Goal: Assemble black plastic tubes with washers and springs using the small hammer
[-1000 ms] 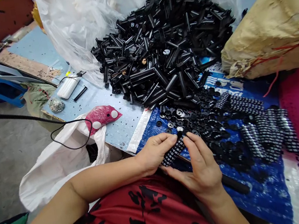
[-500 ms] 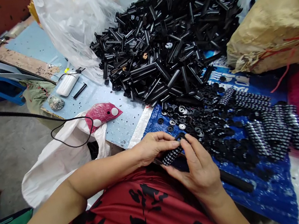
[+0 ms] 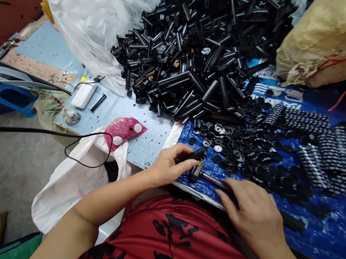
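Note:
My left hand (image 3: pixel 173 162) is closed around a short black cylindrical piece (image 3: pixel 193 157), held over the front edge of the blue plastic sheet. Just below that piece is the head of a small hammer (image 3: pixel 196 172), dark with a shiny metal band. Its metal shaft (image 3: pixel 214 180) runs down to the right under my right hand (image 3: pixel 252 206), whose fingers are wrapped over the handle. A black handle end shows past the wrist. Loose black ring-like discs (image 3: pixel 242 149) lie scattered beyond both hands.
A big heap of black plastic tubes (image 3: pixel 206 49) fills the back. Rolls with a white-patterned surface (image 3: pixel 335 156) lie at right, beside a tan wrapped sack (image 3: pixel 324 31). At left are a pink packet (image 3: pixel 123 130), a white plastic bag (image 3: pixel 60 186) and a dark cable (image 3: pixel 22 133).
My right hand has left the patterned black piece and moved down-right onto the hammer. The left hand keeps a black piece, now turned. The view has shifted slightly.

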Tool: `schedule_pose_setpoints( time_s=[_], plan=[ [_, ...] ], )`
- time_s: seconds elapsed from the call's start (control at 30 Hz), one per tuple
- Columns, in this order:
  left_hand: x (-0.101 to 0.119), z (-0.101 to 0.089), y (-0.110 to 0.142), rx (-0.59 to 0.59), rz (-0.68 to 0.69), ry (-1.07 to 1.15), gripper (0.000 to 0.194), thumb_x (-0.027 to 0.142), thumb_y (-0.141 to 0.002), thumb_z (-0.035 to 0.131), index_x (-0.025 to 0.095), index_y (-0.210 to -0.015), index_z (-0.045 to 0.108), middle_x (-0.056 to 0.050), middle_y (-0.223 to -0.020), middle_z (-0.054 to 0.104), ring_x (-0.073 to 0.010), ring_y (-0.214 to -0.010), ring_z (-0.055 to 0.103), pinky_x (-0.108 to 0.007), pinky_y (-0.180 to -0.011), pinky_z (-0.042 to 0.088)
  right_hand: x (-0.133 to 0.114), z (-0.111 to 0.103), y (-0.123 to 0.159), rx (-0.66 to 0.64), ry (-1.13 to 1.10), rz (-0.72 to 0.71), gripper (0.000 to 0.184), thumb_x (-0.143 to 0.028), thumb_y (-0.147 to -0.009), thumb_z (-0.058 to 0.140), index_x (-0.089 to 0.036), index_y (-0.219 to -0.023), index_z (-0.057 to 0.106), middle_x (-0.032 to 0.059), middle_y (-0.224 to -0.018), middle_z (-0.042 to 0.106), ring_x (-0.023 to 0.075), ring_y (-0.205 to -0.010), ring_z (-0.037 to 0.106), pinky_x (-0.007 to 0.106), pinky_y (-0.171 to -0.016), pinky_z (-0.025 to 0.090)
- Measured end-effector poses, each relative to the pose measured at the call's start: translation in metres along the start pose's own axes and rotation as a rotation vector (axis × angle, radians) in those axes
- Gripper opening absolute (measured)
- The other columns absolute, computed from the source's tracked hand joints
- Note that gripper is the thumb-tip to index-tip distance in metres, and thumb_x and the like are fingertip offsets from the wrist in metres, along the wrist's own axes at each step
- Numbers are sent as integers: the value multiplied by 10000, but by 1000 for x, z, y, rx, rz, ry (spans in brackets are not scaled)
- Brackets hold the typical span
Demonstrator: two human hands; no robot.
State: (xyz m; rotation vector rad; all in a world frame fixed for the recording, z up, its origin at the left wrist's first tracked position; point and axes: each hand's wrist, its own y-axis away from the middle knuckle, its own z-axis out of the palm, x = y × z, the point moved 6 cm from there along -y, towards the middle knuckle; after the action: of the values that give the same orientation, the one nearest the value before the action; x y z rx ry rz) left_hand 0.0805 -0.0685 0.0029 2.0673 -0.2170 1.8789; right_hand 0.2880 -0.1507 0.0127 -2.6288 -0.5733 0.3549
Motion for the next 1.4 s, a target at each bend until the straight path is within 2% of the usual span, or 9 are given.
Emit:
schedule_pose_setpoints(
  time_s=[0.17, 0.3, 0.43, 0.63, 0.9, 1.03, 1.2, 1.27, 1.4],
  plan=[
    [4, -27, -16, -99, 55, -763, 246, 379, -881, 719, 157, -986, 720, -67, -936, 690, -190, -891, 603, -299, -819, 425, 3, -19, -4, 25, 53, 17, 205, -215, -917, 592, -108, -1090, 620, 36, -987, 642, 80, -914, 540, 202, -860, 421],
    [-3, -26, -27, -231, -132, -767, 366, 468, -765, 822, 155, -917, 709, 17, -730, 589, -123, -660, 489, -252, -631, 321, -4, -24, -34, 158, -30, 26, 222, -158, -931, 540, -87, -1131, 604, 58, -1016, 641, 62, -946, 561, 169, -866, 426],
    [-2, -22, -32, -258, -146, -686, 354, 460, -759, 818, 155, -882, 686, 48, -676, 538, -97, -607, 432, -244, -601, 272, -15, -3, -51, 32, 54, -61, 238, -243, -920, 612, -151, -1138, 635, -1, -867, 619, 39, -772, 496, 180, -743, 365],
    [-2, -23, -44, -361, -155, -765, 381, 438, -711, 842, 156, -757, 590, 56, -642, 503, -97, -606, 405, -252, -595, 251, -37, -12, -48, 102, -192, -179, 285, -178, -938, 546, -92, -1205, 597, 60, -1081, 656, 57, -963, 571, 177, -864, 417],
    [11, -13, -47, -369, -107, -1039, 244, 377, -776, 716, 175, -889, 639, -10, -733, 588, -154, -650, 465, -282, -586, 249, -52, 11, -30, -85, -260, -286, 258, -223, -905, 631, -148, -1152, 645, 9, -833, 607, 42, -768, 492, 205, -769, 361],
    [43, -63, -2, -468, -12, -1095, 162, 341, -854, 654, 179, -848, 658, -30, -760, 626, -156, -670, 511, -289, -627, 297, -15, -8, -14, 4, -289, -152, 297, -163, -844, 690, -134, -1137, 652, 26, -1030, 661, 37, -933, 572, 181, -901, 435],
    [54, -152, 48, -526, -263, -1202, 358, 547, -734, 812, 218, -866, 764, -51, -741, 668, -171, -634, 558, -289, -596, 309, 14, -7, 1, -9, -90, -9, 208, -250, -842, 717, -171, -1034, 710, 3, -978, 667, 31, -920, 560, 180, -898, 420],
    [60, -137, 42, -513, -206, -1106, 397, 587, -820, 736, 250, -1026, 770, -57, -868, 715, -187, -737, 623, -273, -658, 375, 16, 0, -1, -48, -73, 3, 215, -323, -852, 715, -180, -1013, 721, 5, -971, 666, 32, -920, 558, 179, -890, 419],
    [82, -43, -19, -325, 184, -1013, 356, 464, -1015, 510, 193, -1156, 691, -80, -1054, 702, -193, -940, 640, -290, -859, 445, 37, -5, -9, -27, -43, 72, 261, -384, -910, 641, -173, -1040, 721, 10, -996, 676, 13, -904, 577, 160, -886, 434]
  ],
)
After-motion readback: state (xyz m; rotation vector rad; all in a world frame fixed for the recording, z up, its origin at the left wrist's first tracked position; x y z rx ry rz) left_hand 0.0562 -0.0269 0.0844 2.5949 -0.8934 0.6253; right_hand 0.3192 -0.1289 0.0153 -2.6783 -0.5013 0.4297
